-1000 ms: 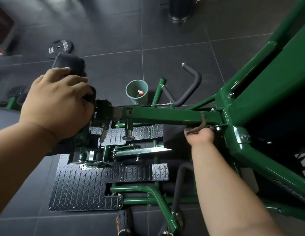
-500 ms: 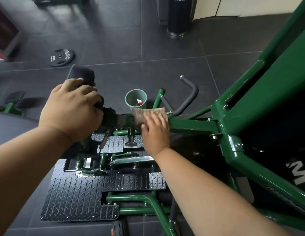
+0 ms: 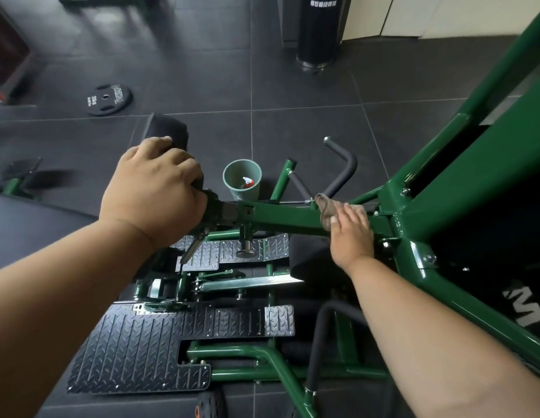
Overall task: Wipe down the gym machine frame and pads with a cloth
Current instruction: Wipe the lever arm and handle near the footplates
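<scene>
While the big green machine frame (image 3: pixel 461 188) fills the right of the view and slopes down toward the floor, the work is on its horizontal green bar (image 3: pixel 281 217), which runs from the frame's junction out to a black roller pad (image 3: pixel 167 131) at the left end. Below it sit the black tread-plate footplates (image 3: pixel 133 354), and beyond the bar a green bucket (image 3: pixel 242 179) stands on the dark tiled floor with a spray bottle (image 3: pixel 248 183) inside it. Now the hands: the left hand (image 3: pixel 154 191) is wrapped over the pad's inner end where it meets the bar, its grip closed firmly around it, apparently steadying the arm. The right hand (image 3: pixel 351 233) lies flat on the bar near the junction, fingers together and pressing a crumpled brownish cloth (image 3: pixel 324 211) against the green paint; the cloth drapes over the top of the bar, partly under the palm. I'd call this the frame-wiping step, mid-stroke on that one bar, with the pads seemingly not yet done. Next move, as I read it: keep even downward pressure, slide the cloth along the bar's length, and steer around the pop-pin knob (image 3: pixel 246 251) hanging beneath it, before turning to the roller pad under the left hand.
</scene>
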`<state>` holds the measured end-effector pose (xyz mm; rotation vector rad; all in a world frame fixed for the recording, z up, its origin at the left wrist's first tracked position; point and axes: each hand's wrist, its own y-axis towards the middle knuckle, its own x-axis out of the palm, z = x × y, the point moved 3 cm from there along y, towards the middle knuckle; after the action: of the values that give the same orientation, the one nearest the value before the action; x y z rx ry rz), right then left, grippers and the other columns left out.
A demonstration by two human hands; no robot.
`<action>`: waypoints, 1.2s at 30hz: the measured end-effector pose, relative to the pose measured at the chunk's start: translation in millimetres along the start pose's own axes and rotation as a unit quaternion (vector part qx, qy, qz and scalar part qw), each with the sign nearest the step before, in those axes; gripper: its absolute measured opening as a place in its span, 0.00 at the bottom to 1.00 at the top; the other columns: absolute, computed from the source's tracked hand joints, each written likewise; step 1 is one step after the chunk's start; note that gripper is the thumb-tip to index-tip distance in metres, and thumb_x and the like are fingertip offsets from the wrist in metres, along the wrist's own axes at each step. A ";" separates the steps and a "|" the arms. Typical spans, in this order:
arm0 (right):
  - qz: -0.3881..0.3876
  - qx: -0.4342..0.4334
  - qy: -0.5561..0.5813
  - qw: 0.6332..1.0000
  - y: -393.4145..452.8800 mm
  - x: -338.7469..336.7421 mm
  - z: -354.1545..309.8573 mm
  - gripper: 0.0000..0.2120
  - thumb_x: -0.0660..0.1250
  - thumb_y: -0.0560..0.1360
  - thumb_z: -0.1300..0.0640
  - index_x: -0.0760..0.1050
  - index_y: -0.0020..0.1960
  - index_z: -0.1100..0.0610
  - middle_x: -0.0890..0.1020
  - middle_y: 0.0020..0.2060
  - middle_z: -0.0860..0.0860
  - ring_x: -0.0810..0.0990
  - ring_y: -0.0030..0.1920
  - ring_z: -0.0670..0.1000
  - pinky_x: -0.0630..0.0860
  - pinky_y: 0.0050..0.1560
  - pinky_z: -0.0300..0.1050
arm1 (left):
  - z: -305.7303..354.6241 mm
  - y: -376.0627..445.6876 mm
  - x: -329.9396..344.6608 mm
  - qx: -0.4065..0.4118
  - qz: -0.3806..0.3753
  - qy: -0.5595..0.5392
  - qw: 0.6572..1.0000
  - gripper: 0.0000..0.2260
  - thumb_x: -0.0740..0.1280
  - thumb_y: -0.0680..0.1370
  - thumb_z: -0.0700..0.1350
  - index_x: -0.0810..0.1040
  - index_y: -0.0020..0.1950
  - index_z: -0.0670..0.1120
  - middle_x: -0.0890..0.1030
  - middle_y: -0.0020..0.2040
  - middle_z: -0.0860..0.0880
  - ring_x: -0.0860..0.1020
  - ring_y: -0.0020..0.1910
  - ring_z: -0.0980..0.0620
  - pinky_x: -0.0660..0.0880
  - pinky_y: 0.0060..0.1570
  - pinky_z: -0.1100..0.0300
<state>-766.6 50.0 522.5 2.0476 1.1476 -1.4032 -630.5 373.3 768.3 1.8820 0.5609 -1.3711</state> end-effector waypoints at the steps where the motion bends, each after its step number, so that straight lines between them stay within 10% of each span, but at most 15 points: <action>1: -0.001 -0.004 -0.005 1.000 1.8 -0.6 -9.7 0.31 0.39 0.85 0.41 0.59 0.84 0.49 0.60 0.84 0.48 0.50 0.84 0.51 0.44 0.84 0.53 | -0.1 -0.2 -0.1 -0.002 -0.002 -0.001 1.000 0.17 0.60 0.74 0.52 0.88 0.50 0.49 0.87 0.55 0.49 0.74 0.69 0.36 0.71 0.63 0.43; 9: -0.019 -0.152 0.059 0.986 -27.2 12.0 -163.1 0.22 0.48 0.87 0.45 0.67 0.79 0.43 0.71 0.76 0.44 0.60 0.80 0.51 0.48 0.83 0.51 | 0.7 -0.5 -0.4 0.007 -0.015 -0.001 1.000 0.19 0.59 0.74 0.53 0.88 0.50 0.49 0.87 0.54 0.49 0.74 0.69 0.36 0.72 0.63 0.44; 21: -0.012 0.003 0.010 1.000 11.7 -12.7 -2.2 0.20 0.54 0.86 0.46 0.74 0.74 0.47 0.76 0.70 0.51 0.70 0.70 0.57 0.66 0.72 0.54 | -1.4 -0.5 0.5 0.009 -0.014 -0.017 1.000 0.17 0.60 0.74 0.53 0.87 0.48 0.48 0.87 0.53 0.47 0.74 0.69 0.35 0.73 0.62 0.42; 26: 0.003 0.012 -0.023 1.000 23.3 -6.4 -37.9 0.16 0.53 0.85 0.48 0.78 0.57 0.54 0.80 0.61 0.56 0.74 0.63 0.60 0.68 0.63 0.55 | -2.5 -1.1 1.6 0.007 -0.012 -0.012 1.000 0.17 0.60 0.75 0.52 0.87 0.49 0.47 0.87 0.52 0.47 0.74 0.69 0.35 0.73 0.62 0.42; 31: 0.083 -0.046 -0.026 0.995 0.9 -4.8 -53.4 0.14 0.58 0.83 0.50 0.78 0.62 0.52 0.79 0.59 0.54 0.73 0.61 0.59 0.70 0.61 0.57 | -2.9 -0.7 2.0 0.003 -0.003 -0.018 1.000 0.15 0.61 0.74 0.51 0.86 0.48 0.48 0.87 0.51 0.48 0.75 0.68 0.36 0.74 0.61 0.43; 36: -0.034 -0.041 -0.071 0.996 19.1 -21.5 -74.7 0.18 0.52 0.83 0.44 0.78 0.61 0.45 0.78 0.60 0.56 0.73 0.62 0.61 0.67 0.65 0.60 | -2.7 -0.8 2.5 0.003 0.003 -0.022 1.000 0.16 0.61 0.74 0.51 0.86 0.47 0.48 0.87 0.51 0.48 0.75 0.68 0.36 0.74 0.61 0.43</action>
<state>-712.0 83.3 570.6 1.8376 1.2033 -1.4825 -628.6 375.7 766.1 1.8517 0.5292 -1.4073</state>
